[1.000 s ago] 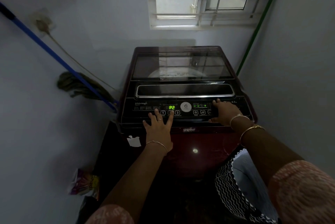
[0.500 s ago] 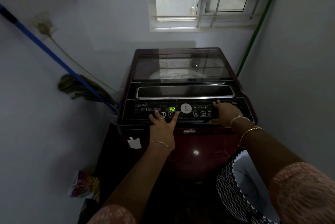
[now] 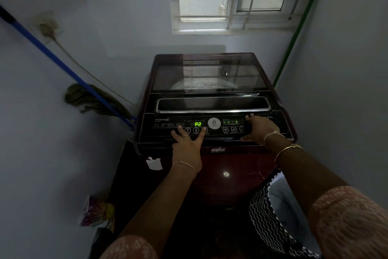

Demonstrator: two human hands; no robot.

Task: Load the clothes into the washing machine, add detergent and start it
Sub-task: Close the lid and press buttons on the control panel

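Dark-red top-loading washing machine (image 3: 231,166), upright against the back wall (image 3: 130,34). Tinted glass lid (image 3: 210,74) shut, lying flat. Chrome-rimmed handle recess (image 3: 213,104) just in front. Black control panel (image 3: 155,130) along the front top edge, powered on: green display (image 3: 197,124) reading P2, numbered buttons (image 3: 195,130) just below.

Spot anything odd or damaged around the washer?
Nothing spilled or askew. The lid of the washing machine sits shut and its display reads P2. Only blemishes: a torn white sticker remnant on its front and a stained patch on the left wall.
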